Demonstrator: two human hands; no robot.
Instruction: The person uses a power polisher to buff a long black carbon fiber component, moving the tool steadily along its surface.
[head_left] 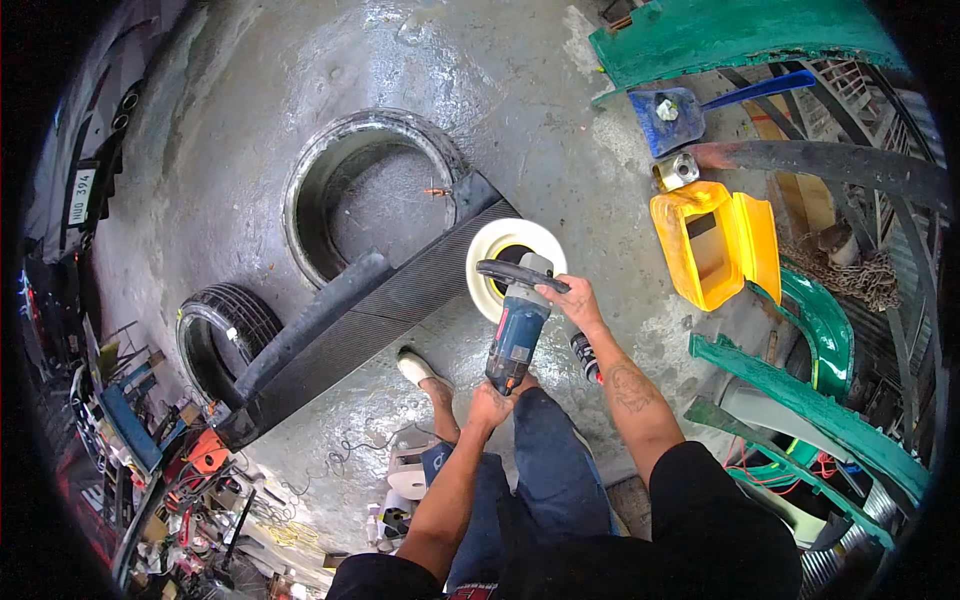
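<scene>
I hold a blue and grey power polisher with a round white pad facing up and away at its front end. My left hand is closed round the rear end of its body. My right hand grips the dark loop handle near the head. Just left of the pad lies a long dark car panel with a fine-textured face, propped across a large tyre and a smaller tyre. The pad overlaps the panel's right end in view; whether they touch I cannot tell.
To the right stand a yellow cut-open container, a blue dustpan and green car panels. A dark can-like object is beside my right forearm. Tools and clutter fill the lower left, with a cord on the floor.
</scene>
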